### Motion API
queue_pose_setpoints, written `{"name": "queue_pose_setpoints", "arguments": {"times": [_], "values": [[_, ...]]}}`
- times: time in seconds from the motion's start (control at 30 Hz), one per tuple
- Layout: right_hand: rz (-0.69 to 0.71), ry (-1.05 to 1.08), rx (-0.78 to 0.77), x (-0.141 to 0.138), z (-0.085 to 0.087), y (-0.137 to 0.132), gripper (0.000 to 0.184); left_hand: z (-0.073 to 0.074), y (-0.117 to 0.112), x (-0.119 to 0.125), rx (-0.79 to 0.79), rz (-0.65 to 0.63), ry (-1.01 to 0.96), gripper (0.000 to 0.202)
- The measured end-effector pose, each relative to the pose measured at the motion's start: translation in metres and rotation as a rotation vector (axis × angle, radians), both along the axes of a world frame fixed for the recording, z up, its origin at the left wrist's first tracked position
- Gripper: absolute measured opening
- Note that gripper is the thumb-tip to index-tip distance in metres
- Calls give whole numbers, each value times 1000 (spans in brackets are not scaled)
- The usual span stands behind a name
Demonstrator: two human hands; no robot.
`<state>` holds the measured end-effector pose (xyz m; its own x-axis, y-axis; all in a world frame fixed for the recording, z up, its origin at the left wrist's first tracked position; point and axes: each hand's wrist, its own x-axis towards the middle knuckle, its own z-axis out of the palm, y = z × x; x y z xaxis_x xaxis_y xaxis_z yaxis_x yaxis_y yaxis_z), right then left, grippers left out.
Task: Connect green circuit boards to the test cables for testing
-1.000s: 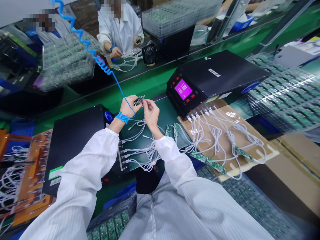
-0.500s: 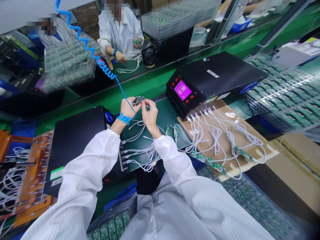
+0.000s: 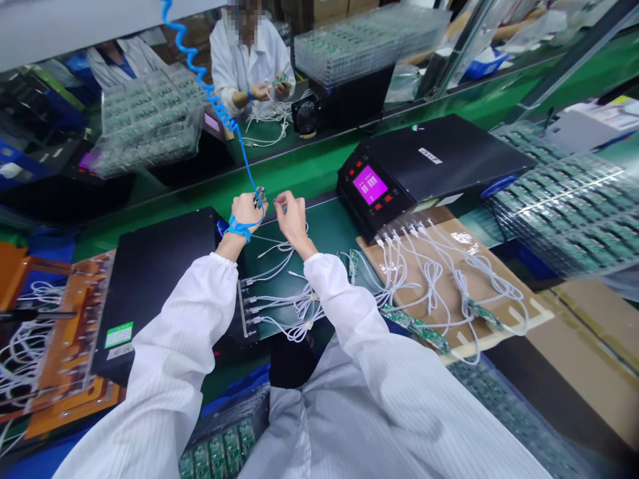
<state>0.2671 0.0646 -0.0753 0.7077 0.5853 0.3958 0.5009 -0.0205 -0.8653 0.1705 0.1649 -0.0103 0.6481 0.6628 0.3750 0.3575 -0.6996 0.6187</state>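
My left hand (image 3: pixel 243 211), with a blue strap (image 3: pixel 238 229) at its wrist, is closed around a small bunch of circuit boards (image 3: pixel 259 197). A little to its right, apart from the boards, my right hand (image 3: pixel 292 217) is pinched closed. A tiny dark bit shows at its fingertips, too small to name. White cables (image 3: pixel 299 303) lie below both hands on the green mat (image 3: pixel 319 226). Near my right forearm rest small green boards (image 3: pixel 353 265) joined to cables.
A black tester (image 3: pixel 439 156) with a lit magenta screen (image 3: pixel 370 185) stands right, its cables crossing a cardboard sheet (image 3: pixel 434 266). Another black box (image 3: pixel 164 266) is at left. A blue coiled cord (image 3: pixel 214 100) hangs to my wrist. Trays of boards (image 3: pixel 564 199) stand far right; a co-worker (image 3: pixel 252 60) sits opposite.
My hands have drawn apart; before, the right fingers were touching the boards in my left hand. The camera view has shifted slightly. The co-worker opposite has brought both hands together.
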Motion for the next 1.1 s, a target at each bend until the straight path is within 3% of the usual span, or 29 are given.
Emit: {"name": "queue_pose_setpoints", "arguments": {"times": [0.1, 0.17, 0.33, 0.5, 0.67, 0.87, 1.0, 1.1], "values": [[137, -100, -351, -9, -4, 21, 20, 6, 4, -7, -305, 219, -82, 14], [207, -172, -539, -21, -6, 31, 24, 9, 1, -6, -460, 239, -135, 18], [308, -376, -703, -46, -11, 33, 26, 15, -6, 0, -832, 224, -267, 29], [422, -622, -783, -52, -15, 15, 31, 25, -10, -1, -1075, 193, -379, 12], [398, -700, -743, -59, -17, 2, 33, 32, -16, -2, -1193, 169, -466, 17], [428, -737, -732, -60, -10, -2, 31, 30, -15, -2, -1209, 157, -521, 18], [545, -762, -650, -57, -8, -10, 23, 25, -11, -1, -1208, 171, -544, 23], [682, -762, -714, -59, -12, -12, 20, 24, -10, 0, -1204, 172, -558, 23]]}}
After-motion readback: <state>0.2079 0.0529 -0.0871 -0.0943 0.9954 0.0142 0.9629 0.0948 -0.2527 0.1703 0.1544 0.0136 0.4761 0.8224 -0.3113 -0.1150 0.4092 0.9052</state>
